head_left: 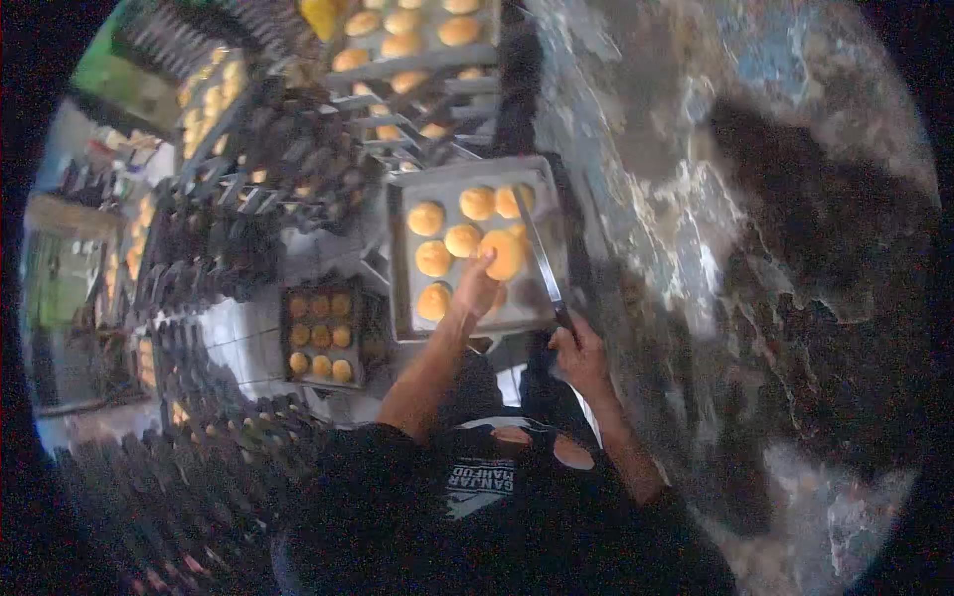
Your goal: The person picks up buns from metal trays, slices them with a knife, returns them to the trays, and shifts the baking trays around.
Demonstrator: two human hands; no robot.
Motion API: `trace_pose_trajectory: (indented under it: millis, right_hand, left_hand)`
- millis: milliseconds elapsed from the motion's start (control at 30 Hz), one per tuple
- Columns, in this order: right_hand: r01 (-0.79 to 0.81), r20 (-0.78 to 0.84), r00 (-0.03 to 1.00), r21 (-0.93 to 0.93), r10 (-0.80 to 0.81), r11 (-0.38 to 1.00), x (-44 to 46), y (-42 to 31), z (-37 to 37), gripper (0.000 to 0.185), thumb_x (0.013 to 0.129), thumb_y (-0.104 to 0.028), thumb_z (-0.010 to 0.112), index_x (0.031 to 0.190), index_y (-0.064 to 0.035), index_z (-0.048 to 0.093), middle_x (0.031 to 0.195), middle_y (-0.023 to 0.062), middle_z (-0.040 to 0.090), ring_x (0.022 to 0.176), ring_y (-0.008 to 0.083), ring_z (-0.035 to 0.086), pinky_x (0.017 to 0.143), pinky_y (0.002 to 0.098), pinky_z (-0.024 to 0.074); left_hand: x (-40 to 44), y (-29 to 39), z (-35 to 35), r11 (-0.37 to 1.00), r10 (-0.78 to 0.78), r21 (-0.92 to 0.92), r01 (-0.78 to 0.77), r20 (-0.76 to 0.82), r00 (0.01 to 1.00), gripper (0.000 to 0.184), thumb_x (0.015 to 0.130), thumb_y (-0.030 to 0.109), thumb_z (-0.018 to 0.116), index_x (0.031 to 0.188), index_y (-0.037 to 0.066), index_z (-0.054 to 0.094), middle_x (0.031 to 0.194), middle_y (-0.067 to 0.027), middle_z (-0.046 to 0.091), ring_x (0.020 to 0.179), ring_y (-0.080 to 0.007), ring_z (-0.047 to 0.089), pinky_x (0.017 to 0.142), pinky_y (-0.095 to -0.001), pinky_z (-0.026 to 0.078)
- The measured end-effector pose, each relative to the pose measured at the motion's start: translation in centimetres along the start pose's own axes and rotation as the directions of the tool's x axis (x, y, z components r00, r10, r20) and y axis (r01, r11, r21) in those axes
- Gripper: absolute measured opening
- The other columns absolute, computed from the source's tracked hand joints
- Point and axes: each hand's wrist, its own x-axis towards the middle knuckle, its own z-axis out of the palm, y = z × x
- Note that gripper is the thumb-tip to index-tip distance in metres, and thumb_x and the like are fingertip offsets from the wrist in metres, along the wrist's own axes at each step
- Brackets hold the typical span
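My left hand [479,286] holds a round golden bun [504,255] by its edge, raised above a metal tray [400,283] lined with pale paper. Several other buns [433,258] lie on the tray around it. In my right hand [579,355] is the dark handle of a long knife [542,258]. The blade points away from me and passes over the tray's right part, close beside the held bun. Part of the buns at the tray's lower right is hidden behind my left hand and the bun in it.
Racks [238,169] with trays of buns stand at the left and beyond the tray. A lower dark tray [320,375] of browner buns sits at the left. A stained, rough wall [676,199] runs along the right. Something yellow [320,17] shows at the top.
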Motion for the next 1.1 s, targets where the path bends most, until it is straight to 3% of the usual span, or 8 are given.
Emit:
trace_pose_trajectory:
  millis: [67,233,300,567,667,867,967,1100]
  right_hand:
    - [0.126,0.039,0.991,0.033,-0.127,0.991,1.1,-2.8,1.3,0.047,0.101,-0.020,0.056,0.142,0.0020,0.051,0.078,0.0017,0.065,0.063,0.0076,0.052,0.058,0.0262,0.0469]
    - [0.365,0.169,0.917,0.006,-0.361,0.931,1.3,-10.3,3.8,0.048,0.102,-0.022,0.055,0.145,-0.0012,0.050,0.080,0.0040,0.067,0.064,0.0100,0.058,0.064,0.0287,0.0499]
    - [0.446,0.137,0.890,-0.062,-0.435,0.893,0.9,-11.4,5.0,0.048,0.102,-0.024,0.055,0.145,-0.0025,0.050,0.080,0.0045,0.069,0.068,0.0138,0.064,0.070,0.0318,0.0527]
    - [0.522,0.217,0.836,-0.028,-0.505,0.852,-0.7,-14.4,7.0,0.041,0.101,-0.013,0.055,0.140,0.0010,0.053,0.105,0.0178,0.070,0.087,0.0195,0.069,0.078,0.0338,0.0538]
    - [0.417,0.272,0.882,-0.071,-0.385,0.906,-0.9,-15.1,6.9,0.044,0.099,-0.015,0.057,0.141,-0.0018,0.051,0.125,0.0271,0.063,0.111,0.0420,0.064,0.092,0.0473,0.0515]
    - [0.551,0.178,0.833,-0.191,-0.524,0.812,-0.1,-14.7,7.0,0.048,0.099,-0.015,0.054,0.146,-0.0040,0.047,0.110,0.0275,0.068,0.094,0.0432,0.070,0.081,0.0499,0.0544]
    - [0.321,0.211,0.938,-0.223,-0.276,0.921,0.4,-17.4,6.7,0.049,0.099,-0.018,0.055,0.146,-0.0062,0.047,0.099,0.0268,0.069,0.079,0.0433,0.070,0.072,0.0521,0.0538]
    - [0.485,0.160,0.874,-0.241,-0.458,0.841,0.1,-15.0,6.8,0.042,0.101,-0.015,0.054,0.140,0.0015,0.052,0.080,0.0183,0.068,0.073,0.0261,0.070,0.068,0.0393,0.0533]
  left_hand:
    - [-1.4,4.9,2.4,0.952,0.054,-0.298,-0.076,-0.081,0.995,0.058,0.093,0.060,0.062,0.128,0.014,0.059,0.113,-0.0053,0.070,0.100,-0.0259,0.067,0.079,-0.0405,0.057]
    - [-1.4,12.3,-0.1,0.808,0.241,-0.573,-0.136,0.111,0.964,0.056,0.090,0.063,0.063,0.119,0.015,0.066,0.111,-0.0049,0.071,0.100,-0.0236,0.069,0.082,-0.0415,0.059]
    - [-2.2,14.7,1.4,0.613,0.219,-0.753,-0.240,-0.131,0.967,0.054,0.088,0.061,0.068,0.114,0.015,0.068,0.104,-0.0038,0.073,0.091,-0.0216,0.071,0.078,-0.0376,0.060]
    - [-2.3,18.0,0.6,0.603,0.302,-0.745,-0.287,-0.119,0.946,0.053,0.083,0.059,0.074,0.108,0.014,0.069,0.095,-0.0044,0.073,0.079,-0.0209,0.071,0.066,-0.0345,0.061]
    - [-1.7,18.1,0.4,0.592,0.280,-0.751,-0.292,-0.148,0.948,0.051,0.085,0.059,0.072,0.108,0.013,0.068,0.096,-0.0052,0.073,0.078,-0.0210,0.070,0.066,-0.0349,0.061]
    - [-1.7,17.0,1.3,0.725,0.271,-0.635,-0.265,-0.091,0.958,0.049,0.090,0.056,0.068,0.112,0.012,0.067,0.100,-0.0045,0.072,0.085,-0.0197,0.070,0.072,-0.0327,0.061]
    - [-2.5,15.8,2.6,0.755,0.205,-0.636,-0.155,0.004,0.979,0.047,0.091,0.054,0.068,0.113,0.013,0.067,0.101,-0.0031,0.073,0.090,-0.0189,0.071,0.077,-0.0332,0.060]
    - [-1.9,16.6,1.5,0.767,0.282,-0.592,-0.247,-0.034,0.959,0.040,0.093,0.047,0.068,0.114,0.014,0.068,0.105,-0.0013,0.073,0.094,-0.0185,0.071,0.084,-0.0377,0.059]
